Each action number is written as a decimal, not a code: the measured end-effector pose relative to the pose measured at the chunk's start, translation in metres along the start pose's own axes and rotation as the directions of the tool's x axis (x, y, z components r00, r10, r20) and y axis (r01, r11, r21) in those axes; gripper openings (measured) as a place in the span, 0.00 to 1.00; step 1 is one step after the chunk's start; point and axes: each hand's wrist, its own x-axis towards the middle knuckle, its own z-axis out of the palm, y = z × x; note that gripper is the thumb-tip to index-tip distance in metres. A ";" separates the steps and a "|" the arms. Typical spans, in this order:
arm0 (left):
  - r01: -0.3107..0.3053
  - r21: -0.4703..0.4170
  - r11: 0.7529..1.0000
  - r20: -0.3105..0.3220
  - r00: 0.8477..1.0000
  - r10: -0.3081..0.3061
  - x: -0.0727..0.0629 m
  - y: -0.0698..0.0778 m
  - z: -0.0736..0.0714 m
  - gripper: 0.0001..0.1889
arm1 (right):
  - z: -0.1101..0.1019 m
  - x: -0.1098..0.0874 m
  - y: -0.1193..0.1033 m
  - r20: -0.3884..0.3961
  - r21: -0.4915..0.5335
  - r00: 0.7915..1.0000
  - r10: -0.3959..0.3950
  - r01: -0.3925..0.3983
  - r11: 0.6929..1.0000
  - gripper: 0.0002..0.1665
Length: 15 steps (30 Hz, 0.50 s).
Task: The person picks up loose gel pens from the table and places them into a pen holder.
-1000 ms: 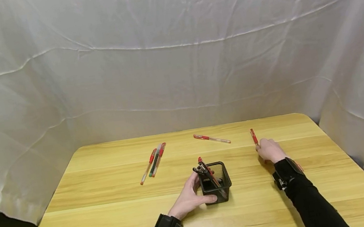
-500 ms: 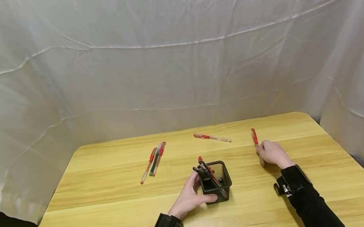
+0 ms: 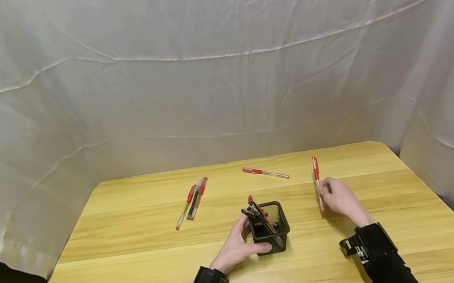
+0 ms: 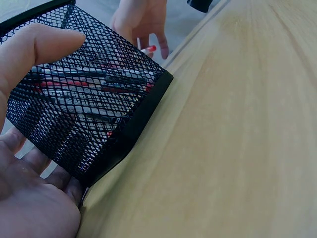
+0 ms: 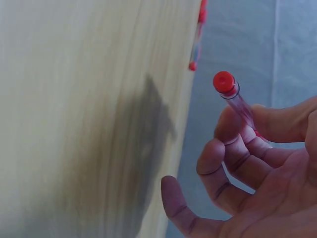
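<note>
since the earlier frame, the right hand (image 3: 339, 197) has drawn slightly toward the person, bringing with it a slim clear-barrelled pen with a red cap (image 3: 316, 174), pinched between thumb and fingers over the pale wooden worktop (image 3: 141, 276). that pinch sits low on the barrel, so the pen could swivel or slip if knocked. around a square black wire-mesh holder (image 3: 278, 244), upright on the worktop, curl the left hand's (image 3: 234, 250) thumb and fingers; should they loosen, a bump might tip it. inside, several red and dark pens (image 3: 262, 215) lean toward its far left corner, too crowded to count.
</note>
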 end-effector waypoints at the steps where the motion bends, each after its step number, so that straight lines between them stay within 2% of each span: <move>1: 0.001 -0.001 1.000 0.000 1.000 -0.001 0.000 0.000 0.000 0.49 | 0.000 -0.002 -0.002 -0.010 0.008 1.000 -0.007 0.007 1.000 0.18; 6: -0.009 -0.004 1.000 0.004 1.000 0.009 0.000 -0.001 0.000 0.47 | 0.002 -0.012 -0.015 -0.086 0.040 0.995 -0.047 0.051 0.998 0.16; 10: -0.016 -0.007 1.000 0.007 1.000 0.016 0.000 0.000 0.000 0.46 | 0.005 -0.018 -0.026 -0.165 0.068 0.982 -0.096 0.108 0.992 0.15; 13: -0.017 -0.005 1.000 0.009 1.000 0.017 0.000 0.000 0.000 0.46 | 0.009 -0.022 -0.032 -0.245 0.092 0.956 -0.161 0.189 0.978 0.14; 15: -0.015 -0.003 1.000 0.010 1.000 0.015 0.000 -0.001 0.000 0.46 | 0.012 -0.024 -0.035 -0.312 0.099 0.923 -0.224 0.266 0.959 0.12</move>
